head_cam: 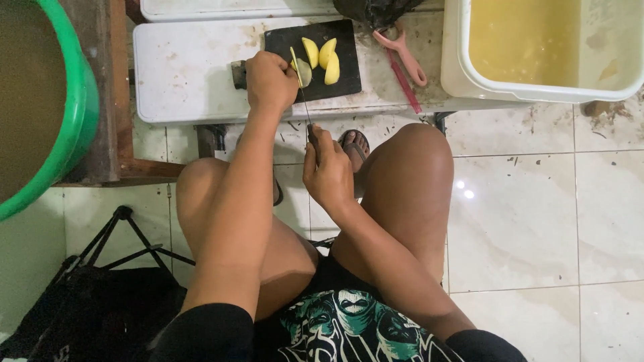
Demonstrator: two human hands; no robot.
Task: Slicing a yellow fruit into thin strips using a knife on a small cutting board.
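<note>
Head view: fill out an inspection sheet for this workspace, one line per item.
Surface: low white table, stained and speckled, with a black cutting board on it.
Job's things: potato piece held on the board, knife blade against it; three yellow cut pieces lie beside it.
Clutter: pink peeler on the table, dark bag behind the board.
Grippers: left hand steadies the potato piece; right hand grips the knife handle.
Cables: nothing seen.
Surroundings: white tub of yellowish water at right, green basin at left, tiled floor, black tripod legs and black bag near the knees.
</note>
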